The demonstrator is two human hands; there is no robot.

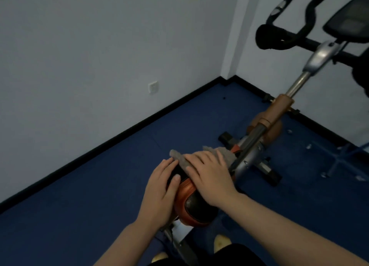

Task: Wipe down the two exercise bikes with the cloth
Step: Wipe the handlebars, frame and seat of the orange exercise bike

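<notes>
**Both hands on the saddle**

Nearest us, our left hand (162,191) rests with straight fingers on the side of the orange-and-black padded bike saddle (192,202). Our right hand (209,174) presses flat, fingers extended, on the grey fuzzy cloth (180,157) draped over the saddle's front. The exercise bike's black handlebars (287,39) stand beyond, above the blue floor (99,195).

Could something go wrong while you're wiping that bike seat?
Maybe. The right hand presses the grey cloth with flat fingers, so the loose cloth could slide off the seat onto the floor. The left hand only rests on the seat's side, so the seat might twist if pushed hard.
</notes>
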